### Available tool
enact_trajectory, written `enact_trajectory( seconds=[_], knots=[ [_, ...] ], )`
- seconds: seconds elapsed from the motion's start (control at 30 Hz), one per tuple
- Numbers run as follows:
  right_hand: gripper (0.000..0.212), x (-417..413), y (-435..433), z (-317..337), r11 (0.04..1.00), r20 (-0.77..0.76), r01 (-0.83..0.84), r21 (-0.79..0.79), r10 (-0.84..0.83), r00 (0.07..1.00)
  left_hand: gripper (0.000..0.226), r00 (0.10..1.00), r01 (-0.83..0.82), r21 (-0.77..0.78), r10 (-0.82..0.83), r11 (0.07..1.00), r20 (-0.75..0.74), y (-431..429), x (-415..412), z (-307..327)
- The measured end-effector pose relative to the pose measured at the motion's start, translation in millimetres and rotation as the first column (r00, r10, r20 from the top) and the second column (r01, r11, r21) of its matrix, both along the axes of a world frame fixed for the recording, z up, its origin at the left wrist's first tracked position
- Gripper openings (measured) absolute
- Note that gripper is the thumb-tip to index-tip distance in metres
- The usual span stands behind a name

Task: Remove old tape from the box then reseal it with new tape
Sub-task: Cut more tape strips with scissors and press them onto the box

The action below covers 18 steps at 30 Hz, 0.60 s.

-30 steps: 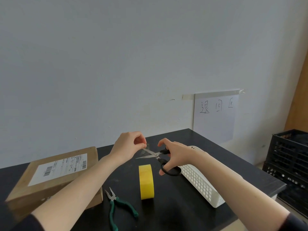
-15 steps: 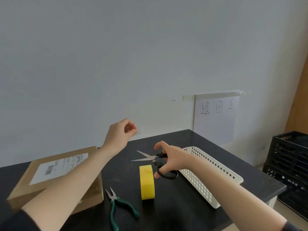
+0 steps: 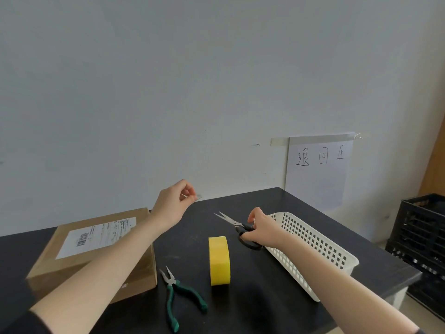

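Yellow tape roll (image 3: 219, 260) on edge on the surface (image 3: 252, 307): light, likely to roll; take it by the rim. Left of it the box (image 3: 96, 251), stiff cardboard; hold by the edges. Fingers of the right hand (image 3: 262, 229) curl through the scissors (image 3: 237, 225) handles. Farther back, the raised left hand (image 3: 173, 201) pinches a limp clear tape scrap (image 3: 198, 196).

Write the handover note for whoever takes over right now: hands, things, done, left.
Left hand: raised above the table, pinching a small scrap of clear tape.
Right hand: gripping the black-handled scissors, blades slightly apart.
Cardboard box: closed, label up, at the table's left. The yellow tape roll stands on edge mid-table, with the green-handled pliers beside it.
Done: one scrap is off, probably old tape. No yellow tape shows on the box.
Left: discard the scrap, check for more old tape, then reseal.
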State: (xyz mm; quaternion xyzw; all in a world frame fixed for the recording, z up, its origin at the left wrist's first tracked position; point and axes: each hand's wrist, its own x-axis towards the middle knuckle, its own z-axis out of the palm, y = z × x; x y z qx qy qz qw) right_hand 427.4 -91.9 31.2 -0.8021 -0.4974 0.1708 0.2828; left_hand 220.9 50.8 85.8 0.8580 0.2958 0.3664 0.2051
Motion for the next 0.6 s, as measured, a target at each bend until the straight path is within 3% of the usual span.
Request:
enact_trajectory(
  seconds=[0.27,0.37,0.6],
  knots=[
    [0.036,-14.9,1.1,-22.4,0.984,0.160,0.178,0.025,-0.180,0.971,0.006,0.999,-0.009,-0.002,0.009,1.000,-0.044,0.4,-10.3,-13.4],
    [0.037,-20.3,1.4,-36.3,0.980,0.240,0.198,0.001,-0.192,0.952,0.006,0.999,-0.010,-0.003,0.010,1.000,-0.043,2.6,-17.9,-16.8],
    [0.035,-25.6,1.9,-62.2,0.966,0.261,0.238,-0.104,-0.205,0.943,0.006,0.997,-0.076,-0.011,0.076,0.997,-0.015,6.7,-37.3,-21.5]
  ],
)
